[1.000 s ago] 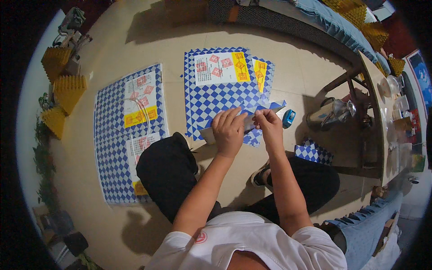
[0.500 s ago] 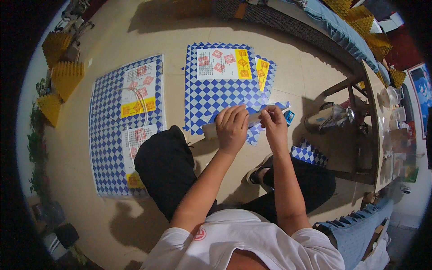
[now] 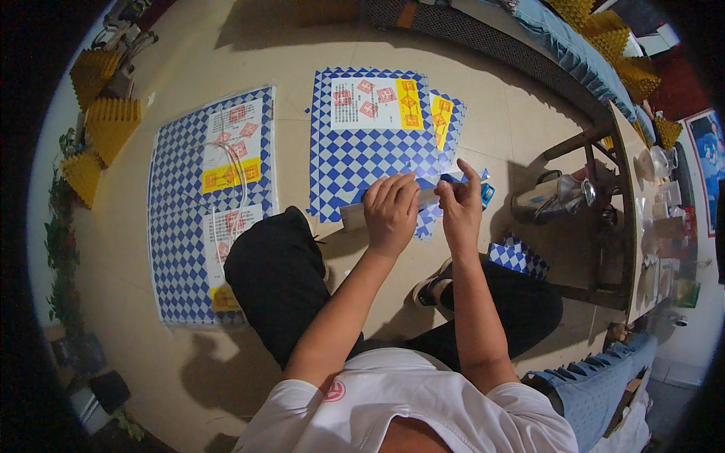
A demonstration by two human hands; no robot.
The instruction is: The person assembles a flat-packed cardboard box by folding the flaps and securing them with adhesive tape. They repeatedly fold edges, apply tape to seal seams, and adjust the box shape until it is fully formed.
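Lying roughly level across the view, a pale folded strip [image 3: 355,215] is held above the floor in front of the knees, its long axis running left to right. It is gripped by the left hand [image 3: 390,213], closed over its middle, and pinched at its right end by the right hand [image 3: 459,208], index finger raised.

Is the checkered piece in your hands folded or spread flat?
Folded: the checkered piece is a narrow strip pinched between left hand and right hand.
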